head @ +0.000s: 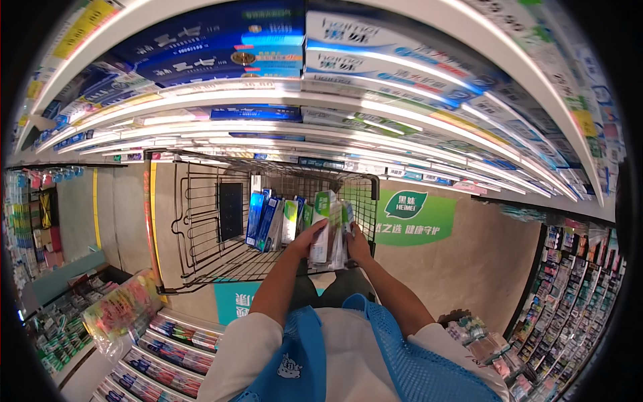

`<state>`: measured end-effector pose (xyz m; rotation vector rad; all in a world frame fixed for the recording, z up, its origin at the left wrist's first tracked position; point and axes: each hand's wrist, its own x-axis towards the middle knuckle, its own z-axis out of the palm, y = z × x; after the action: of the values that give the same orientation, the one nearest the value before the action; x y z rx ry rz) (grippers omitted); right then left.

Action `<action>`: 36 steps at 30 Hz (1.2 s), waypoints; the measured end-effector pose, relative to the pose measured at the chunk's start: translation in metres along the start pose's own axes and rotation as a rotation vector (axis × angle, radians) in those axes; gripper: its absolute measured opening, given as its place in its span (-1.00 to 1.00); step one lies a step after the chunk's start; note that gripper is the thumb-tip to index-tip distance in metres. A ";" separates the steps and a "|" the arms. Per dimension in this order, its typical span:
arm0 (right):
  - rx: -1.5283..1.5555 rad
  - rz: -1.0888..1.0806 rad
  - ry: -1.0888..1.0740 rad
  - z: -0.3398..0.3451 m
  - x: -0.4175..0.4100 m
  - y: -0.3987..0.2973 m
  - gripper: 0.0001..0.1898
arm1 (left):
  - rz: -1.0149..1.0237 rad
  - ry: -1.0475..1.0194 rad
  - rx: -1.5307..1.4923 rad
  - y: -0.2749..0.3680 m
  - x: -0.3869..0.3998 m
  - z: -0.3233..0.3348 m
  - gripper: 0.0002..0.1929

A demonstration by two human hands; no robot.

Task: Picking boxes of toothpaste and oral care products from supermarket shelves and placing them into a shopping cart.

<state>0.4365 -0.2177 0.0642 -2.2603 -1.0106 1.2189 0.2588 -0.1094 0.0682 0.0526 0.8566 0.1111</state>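
Note:
Both my hands hold a bunch of slim white-and-green toothpaste boxes (321, 241) upright over the right part of a black wire shopping cart (203, 201). My left hand (304, 242) presses on the left side of the bunch, and my right hand (358, 245) grips its right side. Some of the boxes look blurred, and their exact number cannot be made out. Just left of my left hand, several blue-and-white toothpaste boxes (262, 221) lean together inside the cart. A white-and-green box (290, 221) stands between them and my hand.
Lit shelves (331, 95) of toothpaste cartons run along the far side of the cart. The cart's red handle (153, 221) is on the left. Toothbrush racks (166, 352) stand behind me at lower left, and hanging goods (567, 291) fill a rack at right. A green floor sticker (417, 216) lies beyond the cart.

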 end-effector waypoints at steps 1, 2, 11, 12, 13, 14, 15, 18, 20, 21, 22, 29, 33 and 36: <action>-0.002 0.008 0.003 0.004 0.004 0.005 -0.43 | 0.025 0.020 0.001 0.002 0.007 0.008 -0.53; -0.043 0.064 -0.002 0.008 0.007 0.008 -0.44 | 0.017 0.004 -0.033 -0.004 0.019 0.003 -0.53; 0.090 -0.236 -0.459 0.056 0.007 0.016 -0.67 | 0.244 0.010 0.333 -0.031 0.072 -0.091 -0.38; -0.106 -0.283 -0.435 0.045 -0.004 0.002 -0.62 | 0.234 0.038 0.541 -0.036 0.077 -0.105 -0.38; -0.306 -0.325 -0.410 0.042 -0.015 -0.009 -0.55 | 0.237 0.073 0.746 -0.032 0.084 -0.112 -0.38; -0.302 -0.322 -0.375 0.026 -0.025 -0.024 -0.55 | 0.243 0.051 0.774 -0.026 0.080 -0.106 -0.38; -0.347 -0.239 -0.434 0.001 -0.041 -0.046 -0.55 | 0.343 0.005 1.086 -0.022 0.067 -0.097 -0.41; -0.870 -0.257 -0.331 -0.020 -0.070 -0.040 -0.58 | 0.579 -0.146 1.628 0.014 0.021 -0.110 -0.49; -0.904 -0.428 -0.104 -0.044 -0.098 -0.041 -0.56 | 0.483 -0.007 1.862 0.041 -0.012 -0.119 -0.56; -0.920 -0.385 -0.159 -0.061 -0.107 -0.037 -0.53 | 0.278 0.233 1.863 0.051 -0.040 -0.119 -0.58; -0.929 -0.323 -0.210 -0.072 -0.114 -0.028 -0.51 | 0.387 0.334 1.883 0.063 -0.078 -0.101 -0.58; -1.099 -0.307 -0.094 -0.016 -0.043 0.092 -0.82 | 0.976 1.663 2.017 0.079 -0.277 -0.110 -0.16; -1.184 -0.570 -0.086 -0.044 -0.050 0.091 -0.80 | 0.563 1.934 1.824 0.035 -0.342 -0.047 -0.37; -1.112 -0.691 -0.029 -0.070 -0.052 0.092 -0.81 | 0.466 2.061 1.508 0.003 -0.304 -0.113 -0.28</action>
<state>0.5140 -0.3172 0.0752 -2.1100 -2.6452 0.3710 -0.0245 -0.1422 0.2229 1.8265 2.7862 -0.1382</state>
